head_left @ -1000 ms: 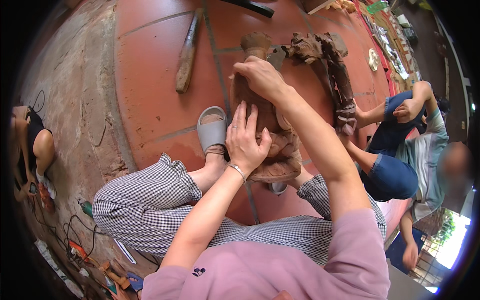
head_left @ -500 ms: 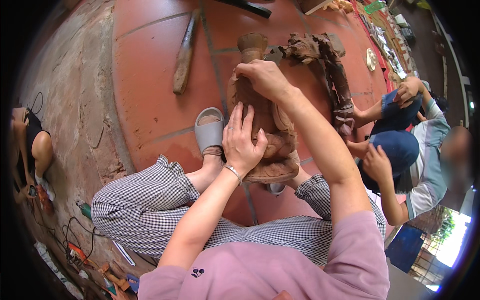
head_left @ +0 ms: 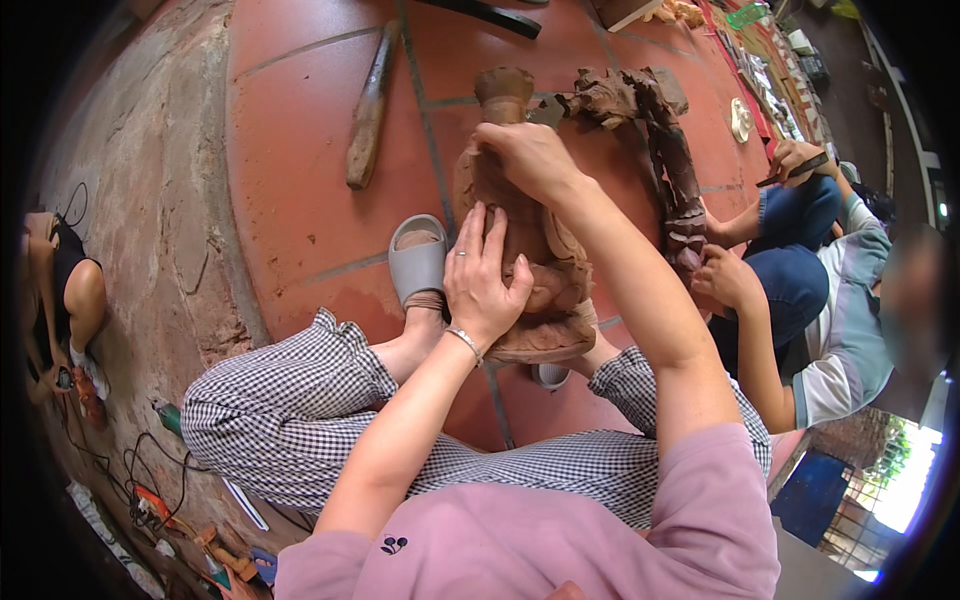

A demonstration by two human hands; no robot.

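Carving (head_left: 528, 238) lies under 2 hands: left hand (head_left: 486, 287) flat and open; right hand (head_left: 532, 160) farther, curled, its hold I cannot tell.

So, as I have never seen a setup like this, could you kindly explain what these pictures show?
Of course. There is no machine here: the work is done by a person's bare hands. A wide fisheye camera worn on the head looks down, so straight edges bend near the rim.

The left hand rests spread on a brown sculpted piece. The right hand is curled over its upper part; whether it grips a tool is hidden.

On the red tiled floor lie a wooden stick, a dark bar and, to the right, a second brown piece. A co-worker's hand is by that one's near end.
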